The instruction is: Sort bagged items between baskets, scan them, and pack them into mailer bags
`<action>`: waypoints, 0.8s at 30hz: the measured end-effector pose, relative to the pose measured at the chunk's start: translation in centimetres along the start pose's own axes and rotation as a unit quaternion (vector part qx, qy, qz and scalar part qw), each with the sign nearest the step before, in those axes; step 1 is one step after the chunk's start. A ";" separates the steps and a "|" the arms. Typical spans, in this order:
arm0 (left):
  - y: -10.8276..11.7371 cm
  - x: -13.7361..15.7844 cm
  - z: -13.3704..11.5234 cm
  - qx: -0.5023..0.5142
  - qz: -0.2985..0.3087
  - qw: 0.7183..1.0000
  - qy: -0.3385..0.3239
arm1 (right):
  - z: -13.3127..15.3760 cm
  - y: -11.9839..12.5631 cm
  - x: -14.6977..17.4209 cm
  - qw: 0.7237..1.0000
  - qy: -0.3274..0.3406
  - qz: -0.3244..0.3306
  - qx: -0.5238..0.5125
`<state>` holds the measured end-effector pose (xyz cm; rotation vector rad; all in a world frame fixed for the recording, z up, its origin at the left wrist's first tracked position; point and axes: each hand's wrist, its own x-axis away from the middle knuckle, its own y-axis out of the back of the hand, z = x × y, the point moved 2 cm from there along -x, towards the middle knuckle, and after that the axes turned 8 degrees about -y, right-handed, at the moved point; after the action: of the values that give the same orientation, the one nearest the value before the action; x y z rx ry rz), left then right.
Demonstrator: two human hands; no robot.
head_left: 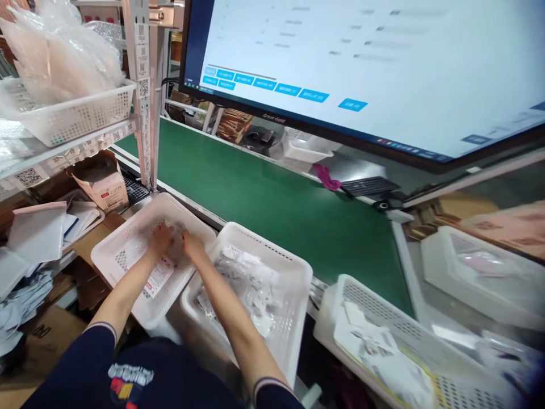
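Observation:
Both hands reach into a white perforated plastic basket (111, 241) on the left. My left hand (162, 240) is closed, fingers curled over a crinkled clear plastic bag (176, 238). Right beside it, my right hand (192, 246) pinches the same bag; the fingertips are slightly blurred. Below my left hand in the basket lies a white printed sheet with red and dark markings (159, 276). Under my right forearm stands a second white basket (300, 278), holding several small clear packets (255, 284).
Beyond the baskets runs a green conveyor belt (264, 199). A large monitor (323, 57) hangs over it. Another white basket with white packets (336, 324) stands at right. On the left, a metal shelf post (145, 96) rises beside an open carton (104, 184).

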<state>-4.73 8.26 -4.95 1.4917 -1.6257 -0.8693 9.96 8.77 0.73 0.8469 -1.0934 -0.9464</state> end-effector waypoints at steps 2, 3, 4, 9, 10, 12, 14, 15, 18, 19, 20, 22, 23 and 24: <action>-0.2 -0.2 -0.6 -0.013 -0.001 1.000 0.016 | -3.6 0.8 3.3 0.998 0.005 -0.050 -0.029; 0.0 -0.4 -0.8 -0.017 0.000 1.000 0.021 | -5.8 1.1 5.2 0.993 0.007 -0.102 -0.054; 0.4 -0.6 -0.9 -0.019 0.001 1.000 0.023 | -8.1 1.2 7.1 0.982 0.006 -0.168 -0.081; 3.5 -1.3 -2.5 -0.019 0.017 0.999 0.023 | -18.4 -2.4 15.9 0.925 -0.032 -0.339 -0.169; 3.9 -1.2 -3.5 -0.018 0.021 0.999 0.016 | -19.6 -3.8 17.3 0.932 -0.058 -0.312 -0.178; 4.2 -0.3 -6.4 0.007 0.011 1.000 -0.025 | -21.2 -6.3 20.2 0.922 -0.113 -0.298 -0.222; 3.7 1.4 -9.9 0.075 0.003 0.990 -0.118 | -21.7 -8.0 23.0 0.885 -0.160 -0.341 -0.273; 3.2 2.4 -11.6 0.117 0.011 0.978 -0.175 | -21.7 -8.5 24.3 0.864 -0.182 -0.367 -0.293; 1.6 4.4 -14.8 0.199 0.079 0.933 -0.289 | -20.9 -8.7 27.2 0.825 -0.205 -0.410 -0.331; 1.3 4.6 -14.9 0.200 0.091 0.931 -0.291 | -20.7 -8.4 27.8 0.821 -0.202 -0.418 -0.332; 1.2 4.6 -14.3 0.187 0.089 0.938 -0.277 | -20.5 -8.0 28.4 0.819 -0.196 -0.429 -0.326; 1.6 4.4 -11.6 0.108 0.073 0.970 -0.205 | -20.6 -7.3 29.7 0.813 -0.190 -0.457 -0.306; 2.2 4.5 -9.7 0.046 0.071 0.985 -0.150 | -21.0 -7.1 30.4 0.808 -0.194 -0.470 -0.298; 2.9 4.8 -7.6 -0.021 0.076 0.993 -0.087 | -21.7 -7.2 31.2 0.803 -0.200 -0.479 -0.293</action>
<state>0.37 3.77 1.64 1.2748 -1.8110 -0.9632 34.97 -20.69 -0.77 0.6582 -0.5703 -2.2667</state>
